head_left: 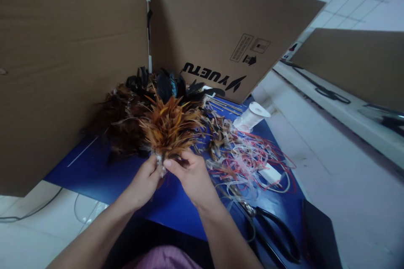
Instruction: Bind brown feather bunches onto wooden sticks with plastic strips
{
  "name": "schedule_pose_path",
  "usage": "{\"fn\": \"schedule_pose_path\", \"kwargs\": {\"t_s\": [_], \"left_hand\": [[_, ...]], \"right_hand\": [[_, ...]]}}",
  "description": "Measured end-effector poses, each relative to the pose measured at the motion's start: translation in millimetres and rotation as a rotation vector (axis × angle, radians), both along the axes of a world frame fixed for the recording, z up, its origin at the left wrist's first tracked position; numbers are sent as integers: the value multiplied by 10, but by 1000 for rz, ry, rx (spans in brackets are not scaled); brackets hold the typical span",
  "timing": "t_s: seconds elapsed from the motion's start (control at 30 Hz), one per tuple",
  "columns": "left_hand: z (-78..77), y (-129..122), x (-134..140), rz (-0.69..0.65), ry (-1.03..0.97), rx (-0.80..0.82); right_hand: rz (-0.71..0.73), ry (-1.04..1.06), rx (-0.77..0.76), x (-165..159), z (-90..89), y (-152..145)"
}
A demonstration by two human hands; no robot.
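A bunch of orange-brown feathers [170, 124] fans upward in front of me, its pale bound base [160, 163] low between my fingers. My left hand [147, 183] closes round that base from the left. On the other side, my right hand [191, 174] pinches the lower feathers between thumb and fingers. Directly behind lies a heap of dark brown feathers [121, 113], with glossy black feathers [166, 86] at its top. Loose feather scraps [221, 134] are scattered to the right of the bunch.
The blue tabletop [176, 210] holds a white ribbon spool [252, 115], tangled red and white strings [249, 155], a white block [269, 173] and black-handled scissors [277, 231]. Thin sticks [225, 105] lie at the back. Cardboard panels [214, 21] wall the left and far sides.
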State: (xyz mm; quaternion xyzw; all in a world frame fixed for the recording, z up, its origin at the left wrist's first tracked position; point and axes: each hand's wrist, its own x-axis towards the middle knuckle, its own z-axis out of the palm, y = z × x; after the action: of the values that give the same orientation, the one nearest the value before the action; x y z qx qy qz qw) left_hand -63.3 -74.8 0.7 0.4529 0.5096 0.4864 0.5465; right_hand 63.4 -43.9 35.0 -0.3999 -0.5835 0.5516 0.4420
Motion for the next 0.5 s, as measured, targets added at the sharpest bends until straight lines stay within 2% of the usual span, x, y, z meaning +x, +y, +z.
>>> {"fn": "schedule_pose_path", "kwargs": {"t_s": [0.2, 0.5], "left_hand": [[-34, -3, 7, 19, 104, 45], [-39, -9, -46, -13, 186, 120]], "right_hand": [[-113, -39, 98, -38, -68, -4], [-225, -99, 86, -79, -200, -75]]}}
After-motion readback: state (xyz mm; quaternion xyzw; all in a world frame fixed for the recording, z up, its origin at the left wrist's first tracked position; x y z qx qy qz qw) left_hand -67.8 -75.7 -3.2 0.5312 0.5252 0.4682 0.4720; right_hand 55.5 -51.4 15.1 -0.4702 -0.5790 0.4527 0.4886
